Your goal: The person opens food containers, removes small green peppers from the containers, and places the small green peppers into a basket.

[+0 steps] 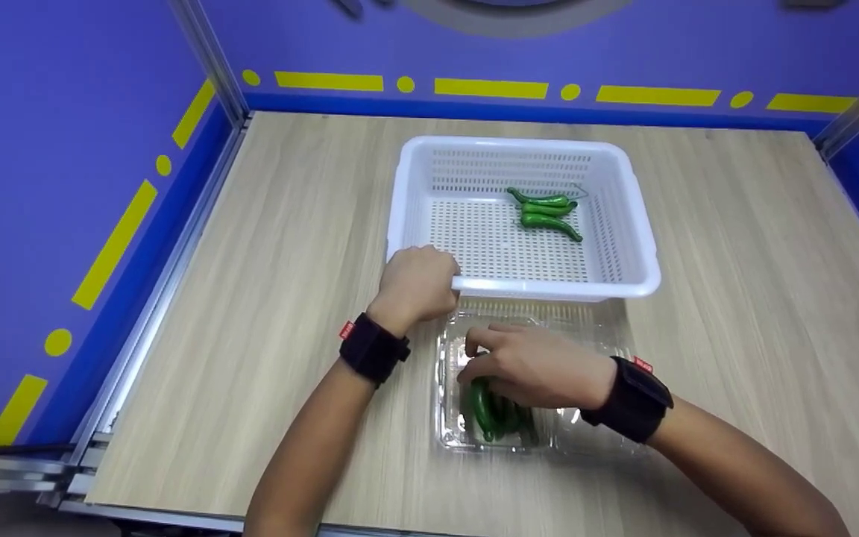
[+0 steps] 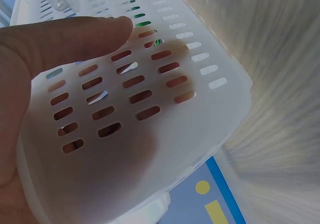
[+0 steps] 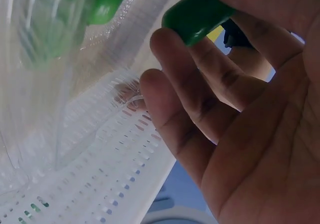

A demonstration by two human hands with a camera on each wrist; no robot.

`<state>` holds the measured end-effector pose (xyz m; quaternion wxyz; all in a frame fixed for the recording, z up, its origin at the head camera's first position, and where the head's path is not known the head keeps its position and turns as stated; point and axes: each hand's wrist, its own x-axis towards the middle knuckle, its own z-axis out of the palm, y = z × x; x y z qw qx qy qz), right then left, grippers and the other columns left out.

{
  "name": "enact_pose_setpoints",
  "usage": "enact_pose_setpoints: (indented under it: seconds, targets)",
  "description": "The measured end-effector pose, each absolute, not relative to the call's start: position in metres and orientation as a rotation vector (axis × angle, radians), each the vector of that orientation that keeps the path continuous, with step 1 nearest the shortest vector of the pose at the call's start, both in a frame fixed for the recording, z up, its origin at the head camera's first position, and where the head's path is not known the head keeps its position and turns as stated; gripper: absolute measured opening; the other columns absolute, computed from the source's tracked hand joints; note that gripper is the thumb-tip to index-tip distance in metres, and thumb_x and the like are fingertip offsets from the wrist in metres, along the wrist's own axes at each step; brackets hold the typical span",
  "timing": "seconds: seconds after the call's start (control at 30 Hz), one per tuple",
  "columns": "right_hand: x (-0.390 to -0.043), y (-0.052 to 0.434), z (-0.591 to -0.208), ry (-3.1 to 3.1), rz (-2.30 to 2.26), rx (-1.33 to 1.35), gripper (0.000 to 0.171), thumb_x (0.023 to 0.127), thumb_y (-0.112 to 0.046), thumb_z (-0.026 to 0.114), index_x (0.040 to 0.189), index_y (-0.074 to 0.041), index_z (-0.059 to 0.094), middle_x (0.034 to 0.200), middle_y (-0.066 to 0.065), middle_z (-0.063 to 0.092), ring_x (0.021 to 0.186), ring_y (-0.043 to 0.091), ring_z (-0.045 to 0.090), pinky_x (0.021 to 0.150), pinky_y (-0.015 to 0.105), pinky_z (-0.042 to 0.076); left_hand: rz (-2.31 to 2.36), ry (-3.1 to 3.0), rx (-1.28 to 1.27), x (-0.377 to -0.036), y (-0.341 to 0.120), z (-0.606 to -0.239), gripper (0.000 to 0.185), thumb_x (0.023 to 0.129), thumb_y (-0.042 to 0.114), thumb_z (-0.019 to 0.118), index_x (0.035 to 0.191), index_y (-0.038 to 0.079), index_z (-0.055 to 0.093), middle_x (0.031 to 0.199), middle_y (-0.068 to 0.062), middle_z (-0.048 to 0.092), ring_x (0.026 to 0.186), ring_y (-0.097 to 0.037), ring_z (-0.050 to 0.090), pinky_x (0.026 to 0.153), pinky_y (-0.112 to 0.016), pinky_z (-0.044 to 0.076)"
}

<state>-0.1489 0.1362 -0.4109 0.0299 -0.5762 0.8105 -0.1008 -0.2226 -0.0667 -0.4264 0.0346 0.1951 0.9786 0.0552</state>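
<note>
The right hand (image 1: 530, 365) is holding a green pepper (image 3: 197, 16), its grip pinching it between thumb and fingers. That pepper is sitting right in the grip, over the clear box (image 1: 441, 395). In the right wrist view its long way is running slantwise from the fingertips back toward the thumb. More green peppers (image 1: 483, 414) are lying in the box under this hand, the plainest one pointing toward the person. The white basket (image 1: 526, 287) is standing just past the box, on the far side from the person.

The left hand (image 1: 418, 283) is grasping the basket's near rim by the left corner, so the right hand is the nearer one to the box. Three peppers (image 1: 545, 210) are lying sideways in the basket, toward its right side.

Both black wristbands (image 1: 629, 399) are showing little red tags (image 1: 643, 364), but the letters are looking too small to read.
</note>
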Motion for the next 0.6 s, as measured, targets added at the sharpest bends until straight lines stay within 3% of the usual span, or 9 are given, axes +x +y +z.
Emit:
enact_pose_setpoints:
  seconds: [0.27, 0.6]
  targets:
    - [-0.148, 0.139, -0.405, 2.510, -0.298, -1.797, 0.029, 0.091, -0.015, 0.070, 0.117, -0.027, 0.074, 0.109, -0.003, 0.060, 0.089, 0.011, 0.062, 0.072, 0.030, 0.057, 0.148, 2.998, 0.587, -0.222, -0.067, -0.427, 0.033, 0.078, 0.020, 0.066, 0.059, 0.023, 0.038, 0.063, 0.005, 0.044, 0.061, -0.017, 0.049, 0.054, -0.039, 0.047]
    - [-0.151, 0.143, -0.397, 2.529, -0.315, -1.799, 0.033, 0.089, -0.012, 0.071, 0.119, -0.026, 0.074, 0.114, -0.002, 0.062, 0.095, 0.013, 0.064, 0.079, 0.030, 0.058, 0.144, 3.019, 0.598, -0.222, -0.066, -0.426, 0.017, 0.079, 0.023, 0.070, 0.066, 0.019, 0.060, 0.070, 0.000, 0.063, 0.065, -0.023, 0.061, 0.061, -0.043, 0.053]
